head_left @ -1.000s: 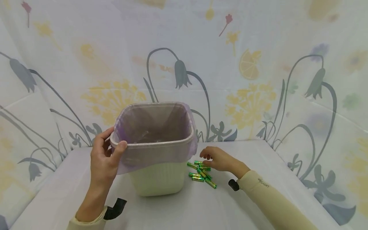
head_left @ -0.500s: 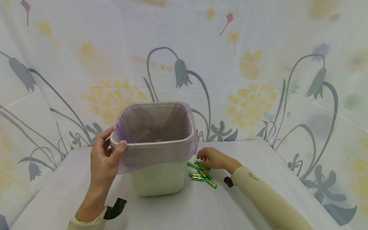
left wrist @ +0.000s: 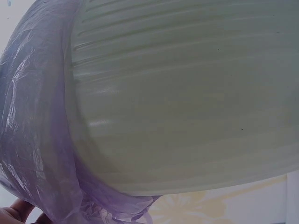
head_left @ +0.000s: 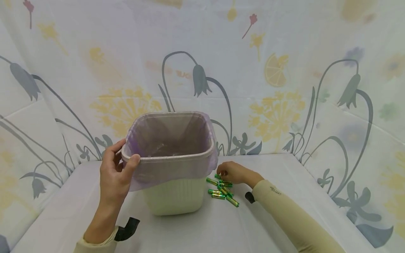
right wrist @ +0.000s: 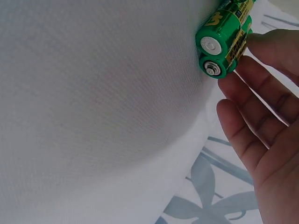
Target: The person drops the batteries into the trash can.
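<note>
A pale green trash bin (head_left: 174,198) stands upright, lined with a translucent purple bag (head_left: 171,170) folded over its rim. My left hand (head_left: 117,172) grips the rim at the near left corner, thumb on the front and fingers behind the side; in the left wrist view the bin wall and bag hide most of it. To the right of the bin lies a loose pile of green and gold batteries (head_left: 225,190). My right hand (head_left: 235,173) is at the pile's far side, pinching one battery (head_left: 218,176) between thumb and fingertips. Two batteries (right wrist: 222,42) lie side by side at the fingertips in the right wrist view.
A white cloth covers the table (head_left: 234,232). Behind and at both sides hangs a curtain (head_left: 234,116) printed with flowers. Black wrist mounts (head_left: 127,229) sit on both forearms.
My right hand has moved slightly left, and its fingers have closed on a battery, which has shifted a little from the pile. The left hand and the bin have stayed in place.
</note>
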A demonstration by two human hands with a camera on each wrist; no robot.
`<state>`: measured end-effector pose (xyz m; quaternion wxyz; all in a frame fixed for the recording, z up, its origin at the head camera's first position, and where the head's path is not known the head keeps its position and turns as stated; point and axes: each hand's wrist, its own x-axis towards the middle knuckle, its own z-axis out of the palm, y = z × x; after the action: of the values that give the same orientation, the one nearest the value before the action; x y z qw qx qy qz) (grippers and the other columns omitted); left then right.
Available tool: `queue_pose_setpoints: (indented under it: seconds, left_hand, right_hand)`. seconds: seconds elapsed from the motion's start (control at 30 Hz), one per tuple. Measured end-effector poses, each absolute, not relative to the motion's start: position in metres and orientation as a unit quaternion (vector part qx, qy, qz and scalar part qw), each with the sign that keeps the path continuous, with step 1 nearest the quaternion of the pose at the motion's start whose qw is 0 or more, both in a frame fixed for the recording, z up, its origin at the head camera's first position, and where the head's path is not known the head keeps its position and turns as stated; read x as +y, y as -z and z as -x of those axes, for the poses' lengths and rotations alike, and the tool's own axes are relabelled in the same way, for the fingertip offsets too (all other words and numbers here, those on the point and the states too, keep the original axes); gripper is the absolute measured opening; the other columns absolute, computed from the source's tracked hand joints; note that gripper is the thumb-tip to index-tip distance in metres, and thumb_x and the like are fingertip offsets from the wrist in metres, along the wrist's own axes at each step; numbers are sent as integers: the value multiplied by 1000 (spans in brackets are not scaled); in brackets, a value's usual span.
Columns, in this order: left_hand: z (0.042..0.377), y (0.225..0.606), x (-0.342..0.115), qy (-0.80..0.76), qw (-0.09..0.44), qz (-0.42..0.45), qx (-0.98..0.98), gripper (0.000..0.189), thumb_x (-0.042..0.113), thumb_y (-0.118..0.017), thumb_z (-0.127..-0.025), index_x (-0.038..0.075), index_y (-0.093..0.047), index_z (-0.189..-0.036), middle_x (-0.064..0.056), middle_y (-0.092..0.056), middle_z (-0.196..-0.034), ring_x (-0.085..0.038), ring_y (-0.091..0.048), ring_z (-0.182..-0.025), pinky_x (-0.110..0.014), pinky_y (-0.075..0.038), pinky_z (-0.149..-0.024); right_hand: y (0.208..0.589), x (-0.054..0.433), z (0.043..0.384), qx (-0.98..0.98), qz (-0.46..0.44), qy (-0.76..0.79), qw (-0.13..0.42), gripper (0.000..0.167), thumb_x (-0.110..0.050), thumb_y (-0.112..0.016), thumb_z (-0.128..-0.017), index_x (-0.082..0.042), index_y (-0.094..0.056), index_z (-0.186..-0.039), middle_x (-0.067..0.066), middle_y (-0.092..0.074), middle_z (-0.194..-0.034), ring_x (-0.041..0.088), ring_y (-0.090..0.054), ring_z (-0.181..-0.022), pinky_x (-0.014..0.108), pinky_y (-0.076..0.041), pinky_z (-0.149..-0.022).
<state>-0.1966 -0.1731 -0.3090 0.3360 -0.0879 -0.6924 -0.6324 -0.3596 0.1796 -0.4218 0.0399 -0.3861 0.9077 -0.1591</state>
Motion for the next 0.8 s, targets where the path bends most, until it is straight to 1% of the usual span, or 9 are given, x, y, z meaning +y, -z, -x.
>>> queue_pose_setpoints:
  seconds: [0.47, 0.63, 0.8]
  left_hand:
    - [196, 309, -173, 632, 332, 87, -695, 52, 6, -64, -85, 3, -47, -135, 0, -50, -125, -16, -53, -108, -16, -43, -85]
    - [197, 309, -173, 636, 333, 88, -691, 52, 6, -64, -85, 3, -48, -135, 0, -50, -125, -17, -53, -108, -16, -43, -84]
    - [197, 309, -173, 635, 334, 87, -691, 52, 6, -64, -85, 3, -48, -134, 0, -50, -126, -17, -53, -108, -16, -43, -84]
  right_hand:
    - [425, 178, 367, 916, 369, 150, 47, 12, -7, -63, -89, -9, -69, -99, -4, -60, -86, 12, -54, -78, 34, -47, -74]
    - [425, 178, 367, 922, 355, 146, 51, 14, -9, -64, -89, -9, -69, -101, -5, -59, -87, 13, -53, -80, 35, -46, -76]
    - [425, 178, 367, 922, 356, 143, 51, 15, -9, -63, -89, -8, -69, -102, -3, -59, -88, 14, -53, -81, 36, -46, -77]
